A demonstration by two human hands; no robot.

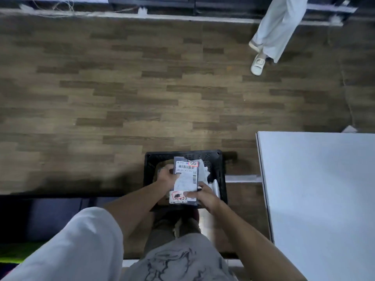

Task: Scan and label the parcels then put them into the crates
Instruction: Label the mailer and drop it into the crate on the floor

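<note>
We see a dim, murky frame w/ soft focus overall. Brightest area is the white table [320, 199] at right, evenly lit, no hard glare. Deep shadow pools bottom left and beside the black crate [221, 175]. Wood floor [142, 88] looks smeared, grain blurred. Parcel label [186, 175] print is only partly legible. Wide-angle bending shows at the top edge.

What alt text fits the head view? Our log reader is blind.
Seen from above, both hands, left and right, hold a grey labelled parcel over a black crate on a wood-pattern floor. A white table stands right; another person's legs appear beyond.
</note>
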